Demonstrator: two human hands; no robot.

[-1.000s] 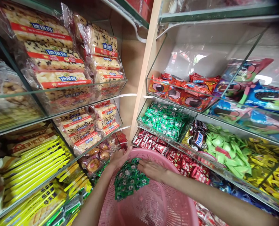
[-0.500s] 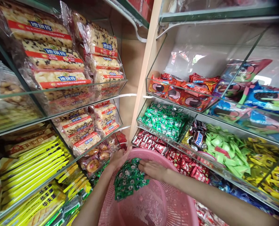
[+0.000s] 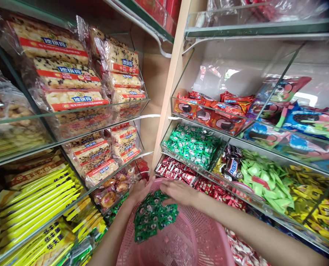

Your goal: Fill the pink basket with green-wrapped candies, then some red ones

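Note:
A pink perforated plastic basket (image 3: pixel 209 229) stands tilted below me, with a heap of small green candy packets (image 3: pixel 150 218) against its far left side. My left hand (image 3: pixel 140 190) is closed on the basket's far left rim, its fingers partly hidden. Over the top of the green packets, my right hand (image 3: pixel 178 192) is open with its fingers slightly apart and bent down, near the far rim. No packet shows clearly in its fingers. Similar green packets (image 3: pixel 193 144) fill a glass-fronted bin behind the basket.
Packaged sesame cakes (image 3: pixel 75 83) line the left shelves above yellow wafer packs (image 3: pixel 39 203). To the right, glass bins hold red-orange snack packs (image 3: pixel 209 111), Snickers bars (image 3: pixel 233 166), light green packets (image 3: pixel 267 181) and yellow packets (image 3: pixel 314 199). A wooden post (image 3: pixel 167 88) divides the shelves.
My right hand has lifted slightly off the green packets and its fingers have loosened. My left hand stays at the basket rim. The view has shifted a little.

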